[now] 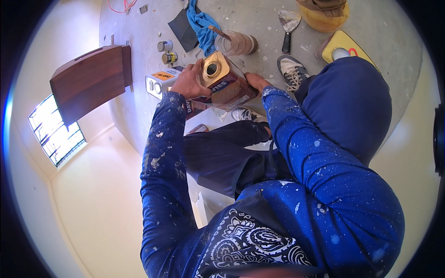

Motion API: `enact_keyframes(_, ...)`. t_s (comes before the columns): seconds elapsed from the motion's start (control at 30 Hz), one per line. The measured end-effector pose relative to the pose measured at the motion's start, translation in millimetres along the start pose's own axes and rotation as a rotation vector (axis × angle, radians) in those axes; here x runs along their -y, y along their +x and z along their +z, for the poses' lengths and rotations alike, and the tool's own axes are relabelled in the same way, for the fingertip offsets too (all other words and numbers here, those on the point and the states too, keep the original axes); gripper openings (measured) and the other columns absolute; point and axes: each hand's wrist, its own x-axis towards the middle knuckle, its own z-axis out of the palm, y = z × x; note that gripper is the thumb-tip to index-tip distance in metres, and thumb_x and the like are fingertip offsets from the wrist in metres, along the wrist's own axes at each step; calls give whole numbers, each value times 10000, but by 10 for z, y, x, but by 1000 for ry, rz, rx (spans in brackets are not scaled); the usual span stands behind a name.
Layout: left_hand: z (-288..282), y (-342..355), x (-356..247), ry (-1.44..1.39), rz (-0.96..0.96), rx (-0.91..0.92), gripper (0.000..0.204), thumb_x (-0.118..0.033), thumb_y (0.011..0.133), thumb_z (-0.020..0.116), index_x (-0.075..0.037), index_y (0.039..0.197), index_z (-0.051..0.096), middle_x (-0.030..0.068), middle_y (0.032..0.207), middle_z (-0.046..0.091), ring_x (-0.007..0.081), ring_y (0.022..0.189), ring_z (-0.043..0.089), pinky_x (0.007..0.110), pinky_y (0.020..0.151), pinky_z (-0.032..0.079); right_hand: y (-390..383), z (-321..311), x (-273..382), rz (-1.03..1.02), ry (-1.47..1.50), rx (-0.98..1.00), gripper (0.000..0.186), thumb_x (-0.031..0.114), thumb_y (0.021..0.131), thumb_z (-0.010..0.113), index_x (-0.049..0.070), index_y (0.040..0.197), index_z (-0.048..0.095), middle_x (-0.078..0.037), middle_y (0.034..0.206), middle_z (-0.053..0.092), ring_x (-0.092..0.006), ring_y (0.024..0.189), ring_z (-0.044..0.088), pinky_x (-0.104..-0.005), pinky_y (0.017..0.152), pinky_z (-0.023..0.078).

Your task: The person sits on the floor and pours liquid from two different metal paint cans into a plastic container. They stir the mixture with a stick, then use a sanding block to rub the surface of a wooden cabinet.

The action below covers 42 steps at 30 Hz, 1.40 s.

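Note:
A rectangular metal can [234, 90] with a gold top and dark red sides is between my two hands. Its round mouth is uncapped and faces up toward me. My left hand [189, 83] grips the can's upper left edge, thumb across the front. Against the lower right side presses my right hand [256, 82], its fingers partly hidden behind the can. Just beyond the can stands a clear jar [238, 43] of brownish liquid, with a flat wooden stick [219, 32] leaning out of it. A white can [160, 83] with an orange label is beside my left hand.
Two small tins [165, 46], a dark sheet [182, 30] and a blue cloth [202, 25] lie at the far left. A putty knife [288, 30], yellow bucket [340, 18] and yellow container [347, 42] are far right. A brown wooden piece [88, 85] stands left. My shoe [293, 72] is near the right hand.

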Motion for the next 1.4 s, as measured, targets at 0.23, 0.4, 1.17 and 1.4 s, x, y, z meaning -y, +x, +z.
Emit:
enact_keyframes(0.23, -114, 121, -2, 24, -6, 72, 1229, -336, 525, 873, 1, 1570, 321, 268, 1325, 553, 423, 1273, 551, 428, 1093, 448, 261, 110, -167, 49, -12, 5, 497, 260, 982, 360, 1, 1314, 622, -257, 1435, 556, -421, 1340, 521, -490, 1111, 386)
enact_keyframes(0.4, -135, 134, -11, 57, -3, 72, 1222, -333, 526, 871, -9, 1570, 327, 264, 1306, 556, 427, 1257, 558, 432, 1089, 452, 196, 93, -120, 32, 59, 56, 499, 265, 986, 362, 8, 1332, 614, -243, 1458, 542, -417, 1359, 507, -493, 1118, 386)
enact_keyframes(1.17, -160, 148, -84, 99, 9, 105, 1237, -340, 523, 889, 7, 1566, 322, 262, 1310, 550, 420, 1260, 556, 424, 1094, 452, -121, 20, 51, 41, 0, 37, 512, 260, 981, 357, -16, 1332, 608, -258, 1478, 516, -428, 1355, 507, -496, 1124, 374)
enact_keyframes(1.4, -200, 193, -84, 101, 6, 125, 1236, -335, 520, 890, 10, 1564, 326, 262, 1345, 540, 413, 1286, 547, 418, 1109, 446, -111, 23, 47, 62, 6, 59, 513, 262, 980, 357, -19, 1326, 613, -258, 1468, 529, -418, 1344, 519, -490, 1118, 376)
